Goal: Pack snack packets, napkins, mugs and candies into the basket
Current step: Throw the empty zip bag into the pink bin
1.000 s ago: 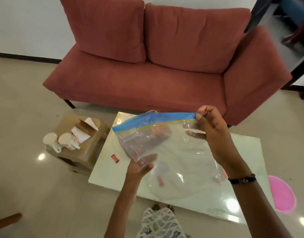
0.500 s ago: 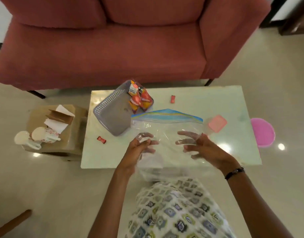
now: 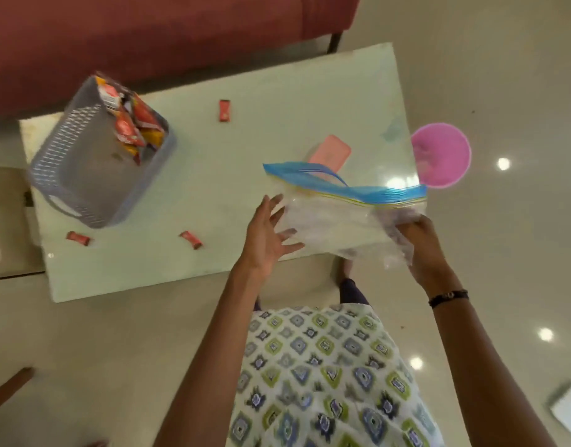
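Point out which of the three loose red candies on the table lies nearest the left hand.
The red wrapped candy near the table's front edge, right of the grey basket; the other two lie farther off.

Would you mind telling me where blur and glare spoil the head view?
Head view: motion blur smears the basket and its snack packets; ceiling-light glare sits on the table just above the zip bag; the wide lens skews the table's edges.
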The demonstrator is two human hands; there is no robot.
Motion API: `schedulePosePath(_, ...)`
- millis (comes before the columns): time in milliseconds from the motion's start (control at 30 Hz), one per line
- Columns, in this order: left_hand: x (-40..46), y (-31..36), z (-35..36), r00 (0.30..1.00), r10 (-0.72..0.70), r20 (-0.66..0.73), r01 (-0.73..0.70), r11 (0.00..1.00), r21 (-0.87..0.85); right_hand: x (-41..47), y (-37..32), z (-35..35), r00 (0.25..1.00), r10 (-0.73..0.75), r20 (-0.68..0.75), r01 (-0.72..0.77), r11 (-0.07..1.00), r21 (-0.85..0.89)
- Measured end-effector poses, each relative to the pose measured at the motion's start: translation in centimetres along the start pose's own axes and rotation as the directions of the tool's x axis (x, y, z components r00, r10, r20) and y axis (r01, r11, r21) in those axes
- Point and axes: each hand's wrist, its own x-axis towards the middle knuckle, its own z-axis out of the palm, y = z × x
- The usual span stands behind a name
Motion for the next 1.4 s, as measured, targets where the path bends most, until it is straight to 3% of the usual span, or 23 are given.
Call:
schedulePosePath(133, 5.3, -4.4, 8.8, 0.999, -0.041, 0.022, 0.040, 0.998, 0.038, 3.8, 0.6, -8.2, 0.949, -0.033, -0.314, 0.015, 0.998, -0.059)
schedulePosePath(267, 9.5, -7.8, 16.0, 0.994, -0.040, 0.101, 0.022, 0.984, 0.175, 10.1, 1.8, -16.3, 0.774, -0.094, -0.626, 0.048, 0.995, -0.090)
schedulePosePath(400, 12.6, -9.4, 19.8, 0.989, -0.021, 0.144, -0.024, 0.953, 0.303, 18.4, 5.5, -21.0, 0.636, -0.161, -0.755, 0.053, 0.985, -0.165)
schedulePosePath(500, 14.4, -10.2, 20.3, 0.988, -0.012, 0.154, -0.045, 0.932, 0.360, 24.0, 7.7, -20.8, 0.611, -0.107, -0.785, 0.025, 0.993, -0.116)
schedulePosePath(633, 16.0, -11.3, 18.9, 0.995, 0.009, 0.099, -0.045, 0.927, 0.373, 29.5, 11.7, -19.8, 0.665, -0.224, -0.713, 0.021, 0.959, -0.282)
schedulePosePath(700, 16.5, -11.7, 18.0, 0.998, 0.023, 0.066, -0.044, 0.937, 0.347, 31.8, 13.8, -19.4, 0.764, -0.296, -0.573, -0.024, 0.875, -0.484)
schedulePosePath(767, 17.0, -12.0, 17.3, 0.999, 0.039, 0.035, -0.049, 0.937, 0.346, 34.4, 16.2, -19.5, 0.875, -0.295, -0.385, -0.060, 0.722, -0.689)
schedulePosePath(833, 17.6, -12.4, 16.9, 0.998, 0.055, 0.019, -0.058, 0.929, 0.365, 36.7, 18.1, -19.7, 0.949, -0.224, -0.224, -0.064, 0.556, -0.829)
schedulePosePath(933, 18.7, -13.1, 16.6, 0.997, 0.073, 0.009, -0.071, 0.921, 0.384, 39.4, 19.4, -19.7, 0.997, -0.041, -0.065, -0.041, 0.434, -0.900)
schedulePosePath(1033, 19.7, -13.5, 16.8, 0.997, 0.080, 0.007, -0.076, 0.918, 0.390, 41.2, 19.6, -20.1, 0.973, 0.224, 0.048, -0.022, 0.301, -0.953)
schedulePosePath(1100, 20.1, -13.6, 17.0, 0.998, 0.065, 0.008, -0.062, 0.911, 0.407, 41.5, 19.6, -20.6, 0.939, 0.324, 0.116, 0.044, 0.223, -0.974)
schedulePosePath(1167, 20.2, -13.4, 17.4, 0.999, 0.051, 0.014, -0.052, 0.906, 0.421, 40.9, 19.1, -20.7, 0.971, 0.234, 0.053, -0.014, 0.274, -0.962)
schedulePosePath(1200, 20.2, -13.2, 17.5, 0.999, 0.048, 0.019, -0.052, 0.904, 0.425, 40.4, 18.8, -20.7, 0.995, 0.095, -0.038, -0.066, 0.314, -0.947)
schedulePosePath(1267, 19.9, -12.8, 17.7, 0.999, 0.040, 0.019, -0.045, 0.903, 0.428, 39.0, 18.5, -20.7, 0.967, -0.160, -0.196, -0.151, 0.259, -0.954)
schedulePosePath(1300, 19.9, -12.6, 17.8, 0.999, 0.038, 0.021, -0.043, 0.902, 0.430, 38.5, 18.6, -20.8, 0.944, -0.194, -0.266, -0.210, 0.267, -0.941)
schedulePosePath(1400, 19.8, -12.1, 17.5, 0.999, 0.040, 0.026, -0.048, 0.895, 0.443, 38.0, 19.5, -20.7, 0.911, -0.048, -0.409, -0.317, 0.553, -0.771)
